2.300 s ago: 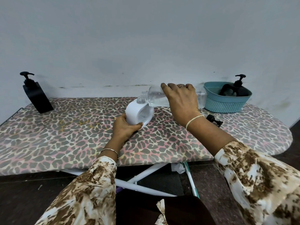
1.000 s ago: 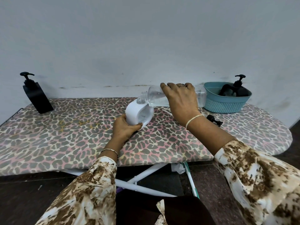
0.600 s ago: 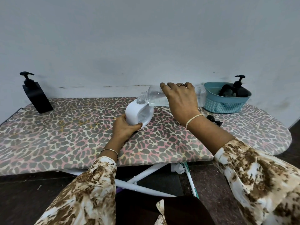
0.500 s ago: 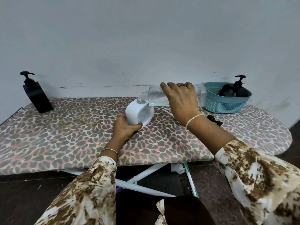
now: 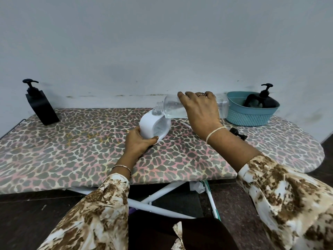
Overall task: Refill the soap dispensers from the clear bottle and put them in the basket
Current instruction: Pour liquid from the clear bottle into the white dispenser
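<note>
Clock positions are read from the white dispenser [image 5: 150, 126], with 12 o'clock toward the wall [image 5: 162, 42].

1. Work surface: an ironing board [image 5: 72, 150] with a leopard-print cover. Its far edge runs along the wall, its near edge faces the person, and its rounded end lies at 3 o'clock.
2. The white dispenser stands near the middle of the board, well apart from every edge. The left hand [image 5: 137, 144] holds it at 7 o'clock, with fingers and thumb curled round its lower near side.
3. The clear bottle [image 5: 171, 107] lies almost level at 1 o'clock, its neck tipped down onto the top opening of the white dispenser. Liquid sits along its lower side. The right hand [image 5: 200, 110] grips it from above, fingers curled over the body.
4. The basket [image 5: 252, 117] sits at 2 o'clock near the far edge, with the bottle's base just beside its left rim. A round black dispenser [image 5: 266, 101] stands inside it, pump upright.
5. A square black dispenser [image 5: 42, 107] stands at 10 o'clock, near the far left edge.
6. A loose black pump head [image 5: 237, 135] lies at 3 o'clock, partly hidden behind the right wrist.
7. Room for moving: a wide stretch of cover runs from 8 to 10 o'clock, between the left hand and the square black dispenser.
</note>
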